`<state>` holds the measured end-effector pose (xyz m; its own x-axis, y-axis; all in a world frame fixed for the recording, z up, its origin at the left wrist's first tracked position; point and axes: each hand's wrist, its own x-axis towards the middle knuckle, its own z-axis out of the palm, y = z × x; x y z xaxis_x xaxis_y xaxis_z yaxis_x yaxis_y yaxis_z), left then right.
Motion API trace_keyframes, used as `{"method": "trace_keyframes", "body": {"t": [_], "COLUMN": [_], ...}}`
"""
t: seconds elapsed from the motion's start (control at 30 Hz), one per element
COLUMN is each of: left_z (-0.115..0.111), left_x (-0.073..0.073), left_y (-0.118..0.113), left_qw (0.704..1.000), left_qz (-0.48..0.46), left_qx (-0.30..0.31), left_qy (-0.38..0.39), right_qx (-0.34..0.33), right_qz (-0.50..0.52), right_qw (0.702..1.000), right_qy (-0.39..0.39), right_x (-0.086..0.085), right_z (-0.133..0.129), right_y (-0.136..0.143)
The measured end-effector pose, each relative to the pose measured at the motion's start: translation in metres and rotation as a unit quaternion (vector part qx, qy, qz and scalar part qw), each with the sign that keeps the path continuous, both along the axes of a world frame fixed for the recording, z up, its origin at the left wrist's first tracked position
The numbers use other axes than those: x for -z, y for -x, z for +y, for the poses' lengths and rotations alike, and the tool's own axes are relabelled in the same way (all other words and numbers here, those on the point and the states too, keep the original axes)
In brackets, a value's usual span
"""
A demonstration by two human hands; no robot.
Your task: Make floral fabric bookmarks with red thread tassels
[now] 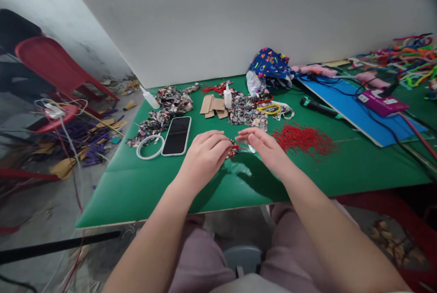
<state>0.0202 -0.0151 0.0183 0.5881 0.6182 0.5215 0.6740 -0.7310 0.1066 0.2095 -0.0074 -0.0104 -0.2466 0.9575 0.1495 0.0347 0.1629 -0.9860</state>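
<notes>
My left hand is above the green table with its fingers bent and closed around the edge of a small patterned cloth piece with red on it. Much of that piece is hidden behind the fingertips. Facing it, my right hand has its fingers stretched out to the left, close to the cloth piece, and nothing shows in its grip. A crumpled clear plastic scrap lies on the table below the hands. To the right sits a loose heap of red cords.
Left of my hands lie a phone, a tape roll and patterned fabric. Glue bottles, cardboard pieces and yellow-handled scissors are behind. At right are a cutter, a blue board and a purple box.
</notes>
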Motion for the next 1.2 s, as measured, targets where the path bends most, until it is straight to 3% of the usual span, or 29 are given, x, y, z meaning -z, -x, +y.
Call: {"method": "trace_keyframes", "body": {"t": [0.17, 0.27, 0.5, 0.6, 0.67, 0.73, 0.87, 1.1, 1.2], "left_z": [-0.001, -0.002, -0.002, -0.002, -0.003, -0.005, -0.008, -0.005, -0.003], "left_x": [0.006, 0.008, 0.014, 0.019, 0.022, 0.025, 0.030, 0.033, 0.031], "left_y": [-0.003, -0.004, -0.005, -0.007, -0.011, -0.017, -0.027, -0.028, -0.025], "left_qw": [0.999, 0.998, 0.998, 0.999, 0.993, 0.970, 0.892, 0.797, 0.805], "left_qz": [0.019, 0.021, -0.001, -0.033, -0.089, -0.159, -0.277, -0.373, -0.353], "left_qx": [0.010, 0.019, 0.004, -0.002, -0.013, -0.012, 0.051, 0.057, 0.029], "left_qy": [-0.038, -0.056, -0.064, -0.010, 0.073, 0.184, 0.354, 0.472, 0.476], "right_qx": [-0.047, -0.053, 0.028, 0.039, 0.037, 0.031, 0.014, 0.023, 0.034], "right_qz": [0.110, 0.137, 0.151, 0.145, 0.140, 0.135, 0.129, 0.123, 0.125], "right_qw": [0.979, 0.963, 0.968, 0.972, 0.974, 0.975, 0.977, 0.983, 0.983], "right_qy": [0.168, 0.224, 0.200, 0.181, 0.173, 0.173, 0.168, 0.137, 0.130], "right_x": [0.001, 0.000, 0.002, 0.002, 0.001, 0.001, 0.002, -0.003, -0.003], "right_z": [0.002, 0.001, 0.003, 0.003, 0.002, 0.001, -0.001, -0.001, 0.000], "right_y": [0.001, 0.003, 0.007, 0.008, 0.008, 0.008, 0.010, 0.008, 0.007]}}
